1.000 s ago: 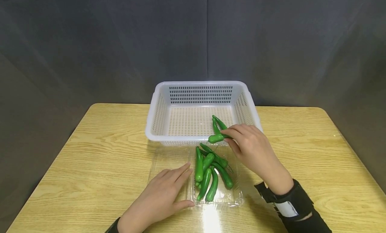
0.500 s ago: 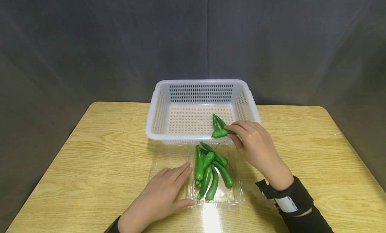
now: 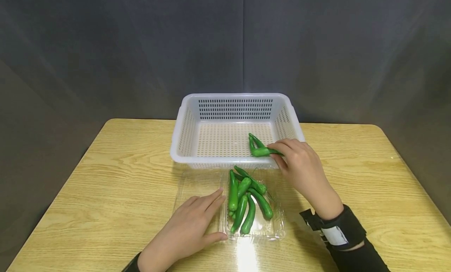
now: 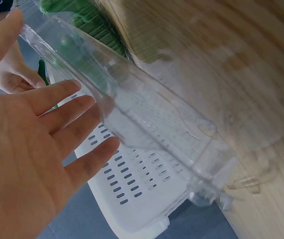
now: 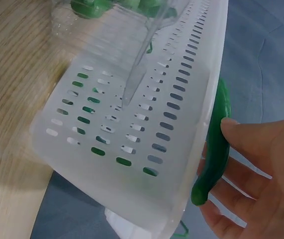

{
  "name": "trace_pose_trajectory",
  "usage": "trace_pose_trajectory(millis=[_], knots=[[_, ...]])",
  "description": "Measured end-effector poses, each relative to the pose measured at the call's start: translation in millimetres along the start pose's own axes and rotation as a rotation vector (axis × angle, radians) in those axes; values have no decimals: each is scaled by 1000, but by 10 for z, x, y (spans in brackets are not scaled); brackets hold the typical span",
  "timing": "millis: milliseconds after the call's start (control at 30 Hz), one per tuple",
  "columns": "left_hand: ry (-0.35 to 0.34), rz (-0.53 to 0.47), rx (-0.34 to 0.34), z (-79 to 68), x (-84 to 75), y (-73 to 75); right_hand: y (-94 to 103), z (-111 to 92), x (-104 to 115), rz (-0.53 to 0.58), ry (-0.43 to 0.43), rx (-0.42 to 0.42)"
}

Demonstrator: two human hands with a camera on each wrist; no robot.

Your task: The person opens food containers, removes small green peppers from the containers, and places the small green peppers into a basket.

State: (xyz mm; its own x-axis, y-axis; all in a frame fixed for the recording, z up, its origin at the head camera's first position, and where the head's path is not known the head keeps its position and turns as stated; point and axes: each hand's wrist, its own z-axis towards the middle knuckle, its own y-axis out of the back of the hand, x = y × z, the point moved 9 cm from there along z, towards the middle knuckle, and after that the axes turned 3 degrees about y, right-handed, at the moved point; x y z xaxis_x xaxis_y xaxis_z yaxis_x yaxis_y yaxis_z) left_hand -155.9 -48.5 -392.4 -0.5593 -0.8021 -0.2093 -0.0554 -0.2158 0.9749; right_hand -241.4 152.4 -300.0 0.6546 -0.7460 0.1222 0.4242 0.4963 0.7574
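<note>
My right hand [image 3: 301,170] pinches a green chili pepper [image 3: 261,152] between thumb and fingers, over the front right part of a white slotted plastic basket [image 3: 211,160]. In the right wrist view that chili pepper [image 5: 215,144] lies along the basket's rim. Two more green chili peppers [image 3: 258,142] are inside the basket, partly covered by the held one. My left hand [image 3: 190,227], fingers straight, rests on the left half of a clear plastic clamshell box [image 3: 276,233] by its fold. Several green chili peppers [image 3: 262,205] lie heaped in the box's right half.
The basket stands at the back of a wooden table [image 3: 116,178], right behind the clamshell box. A dark grey cloth [image 3: 123,56] hangs beyond the table's far edge. A black band [image 3: 343,229] with a white patch circles the right wrist.
My right hand has shifted slightly right and back with the chili pepper, bringing it over the basket's front rim to the inside. The left hand has stayed in place.
</note>
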Motion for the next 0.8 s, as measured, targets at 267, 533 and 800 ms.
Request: trace_pose_trajectory(millis=[267,533,800], knots=[[-4,-1,-2,5,2,-8,-7,-7,-54,2,-18,-3],[-7,-1,-10,3,0,4,-22,-16,-89,-1,-25,0],[-4,0,-7,-5,0,6,-53,-24,-115,-5,-36,17]])
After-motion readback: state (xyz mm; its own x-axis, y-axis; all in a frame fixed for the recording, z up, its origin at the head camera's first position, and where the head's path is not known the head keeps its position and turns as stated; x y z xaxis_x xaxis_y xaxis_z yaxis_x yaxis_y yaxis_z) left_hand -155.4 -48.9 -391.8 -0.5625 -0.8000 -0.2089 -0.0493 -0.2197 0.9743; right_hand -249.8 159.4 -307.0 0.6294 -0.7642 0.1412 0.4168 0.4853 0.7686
